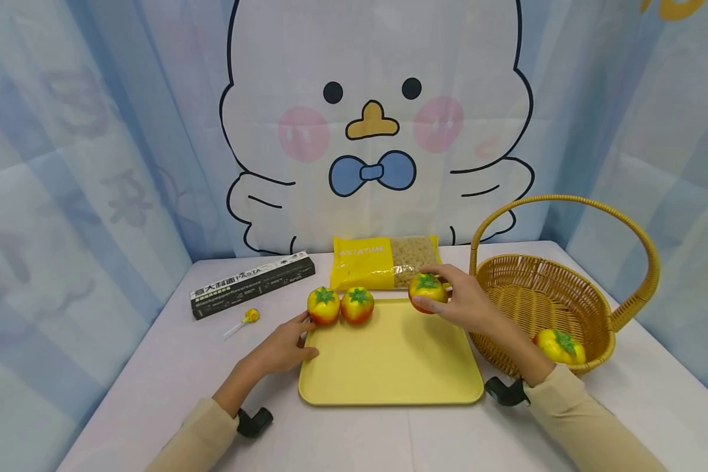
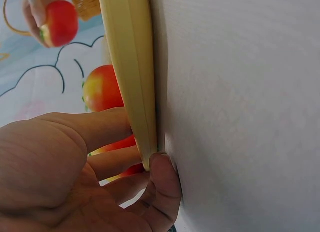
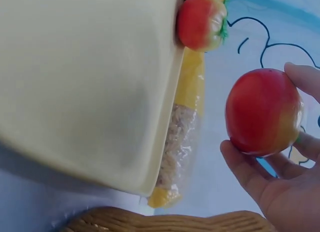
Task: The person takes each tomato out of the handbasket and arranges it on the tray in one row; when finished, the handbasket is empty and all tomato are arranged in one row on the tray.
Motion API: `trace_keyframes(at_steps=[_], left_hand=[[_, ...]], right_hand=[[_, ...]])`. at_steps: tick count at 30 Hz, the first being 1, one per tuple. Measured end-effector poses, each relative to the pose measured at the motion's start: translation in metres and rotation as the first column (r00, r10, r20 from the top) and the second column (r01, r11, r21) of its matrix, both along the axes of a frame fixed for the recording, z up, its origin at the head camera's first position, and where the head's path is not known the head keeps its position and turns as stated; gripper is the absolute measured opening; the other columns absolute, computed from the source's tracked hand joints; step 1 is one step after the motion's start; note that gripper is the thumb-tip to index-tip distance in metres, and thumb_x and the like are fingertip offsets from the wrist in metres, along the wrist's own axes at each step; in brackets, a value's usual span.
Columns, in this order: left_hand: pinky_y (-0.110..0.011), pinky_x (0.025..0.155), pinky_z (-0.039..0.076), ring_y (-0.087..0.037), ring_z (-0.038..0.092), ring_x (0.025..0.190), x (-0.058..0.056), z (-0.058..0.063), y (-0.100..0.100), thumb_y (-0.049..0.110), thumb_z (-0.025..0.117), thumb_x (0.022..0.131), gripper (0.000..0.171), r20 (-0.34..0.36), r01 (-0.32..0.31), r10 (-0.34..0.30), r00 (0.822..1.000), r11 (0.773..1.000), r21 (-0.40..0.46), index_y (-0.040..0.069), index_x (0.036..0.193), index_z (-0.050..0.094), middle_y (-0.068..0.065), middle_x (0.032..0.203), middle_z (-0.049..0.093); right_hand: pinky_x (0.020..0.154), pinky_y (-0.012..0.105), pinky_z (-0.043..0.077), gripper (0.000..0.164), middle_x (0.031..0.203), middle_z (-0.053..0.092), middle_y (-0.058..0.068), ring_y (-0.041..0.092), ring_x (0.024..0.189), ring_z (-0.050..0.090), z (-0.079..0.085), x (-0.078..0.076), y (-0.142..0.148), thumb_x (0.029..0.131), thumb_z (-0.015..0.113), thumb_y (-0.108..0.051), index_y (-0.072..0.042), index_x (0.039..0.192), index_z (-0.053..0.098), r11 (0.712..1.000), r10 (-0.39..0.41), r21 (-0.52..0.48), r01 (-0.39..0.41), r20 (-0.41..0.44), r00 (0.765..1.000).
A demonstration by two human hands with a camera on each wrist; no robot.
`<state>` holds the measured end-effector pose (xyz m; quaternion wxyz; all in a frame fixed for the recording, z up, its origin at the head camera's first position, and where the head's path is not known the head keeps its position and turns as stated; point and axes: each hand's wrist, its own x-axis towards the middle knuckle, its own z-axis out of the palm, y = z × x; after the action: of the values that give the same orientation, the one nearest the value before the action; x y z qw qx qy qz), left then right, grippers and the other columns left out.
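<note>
My right hand [image 1: 466,301] holds a red-and-yellow tomato [image 1: 427,293] with a green leafy top, above the tray's far right corner. In the right wrist view, thumb and fingers grip this tomato [image 3: 262,112] around its sides. My left hand [image 1: 283,346] holds the left edge of the yellow tray [image 1: 389,373]; the left wrist view shows its fingers bent about the tray's rim [image 2: 132,67]. Two more tomatoes, one at the corner [image 1: 323,305] and one beside it [image 1: 357,305], sit side by side at the tray's far left.
To the right stands a wicker basket [image 1: 525,282] with a tall handle, a tomato [image 1: 560,346] inside. Behind the tray lies a yellow pasta bag [image 1: 362,262]. A black-and-white pasta box [image 1: 254,285] and a lollipop [image 1: 250,316] lie to the left.
</note>
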<state>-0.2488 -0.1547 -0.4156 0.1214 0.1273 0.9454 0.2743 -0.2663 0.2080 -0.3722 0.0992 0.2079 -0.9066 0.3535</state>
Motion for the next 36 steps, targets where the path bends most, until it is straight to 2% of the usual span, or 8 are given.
trace_keyframes(at_steps=[11, 16, 30, 36], left_hand=[[-0.036, 0.086, 0.058, -0.020, 0.060, 0.097, 0.001, 0.001, 0.000, 0.016, 0.078, 0.096, 0.056, -0.004, 0.010, -0.010, 1.000, 1.000, 0.001, 0.000, 0.147, 0.060, -0.021, 0.174, 0.030], [-0.037, 0.089, 0.058, -0.021, 0.061, 0.099, 0.000, 0.001, 0.000, 0.016, 0.078, 0.096, 0.056, -0.003, 0.006, -0.006, 1.000, 1.000, -0.002, 0.000, 0.147, 0.060, -0.021, 0.174, 0.030], [-0.036, 0.089, 0.059, -0.021, 0.061, 0.099, 0.001, 0.004, 0.001, 0.017, 0.078, 0.097, 0.057, 0.010, -0.009, 0.009, 1.000, 1.000, -0.006, 0.001, 0.148, 0.059, -0.019, 0.175, 0.029], [-0.037, 0.091, 0.059, -0.021, 0.061, 0.101, 0.002, 0.004, 0.001, 0.017, 0.078, 0.096, 0.057, 0.016, -0.019, 0.019, 1.000, 1.000, -0.002, 0.001, 0.148, 0.059, -0.019, 0.175, 0.029]], right_hand=[[0.094, 0.053, 0.062, 0.056, 0.135, 0.064, 0.020, 0.035, 0.111, 0.069, -0.013, -0.010, -0.012, 0.094, 0.082, -0.024, -0.005, 0.143, 0.061, 0.998, 0.063, -0.020, -0.063, -0.037, 0.997], [0.094, 0.052, 0.062, 0.056, 0.135, 0.065, 0.018, 0.034, 0.112, 0.068, -0.019, -0.012, -0.016, 0.093, 0.084, -0.023, -0.008, 0.142, 0.062, 0.997, 0.076, -0.023, -0.077, -0.044, 0.996], [0.094, 0.049, 0.062, 0.058, 0.140, 0.063, 0.019, 0.035, 0.117, 0.066, -0.026, -0.018, -0.030, 0.093, 0.083, -0.022, -0.005, 0.144, 0.061, 0.995, 0.078, -0.061, -0.078, 0.007, 0.997], [0.097, 0.054, 0.060, 0.060, 0.143, 0.061, 0.022, 0.040, 0.121, 0.064, -0.030, -0.022, -0.036, 0.094, 0.082, -0.026, -0.003, 0.145, 0.061, 0.995, 0.083, -0.048, -0.082, 0.015, 0.996]])
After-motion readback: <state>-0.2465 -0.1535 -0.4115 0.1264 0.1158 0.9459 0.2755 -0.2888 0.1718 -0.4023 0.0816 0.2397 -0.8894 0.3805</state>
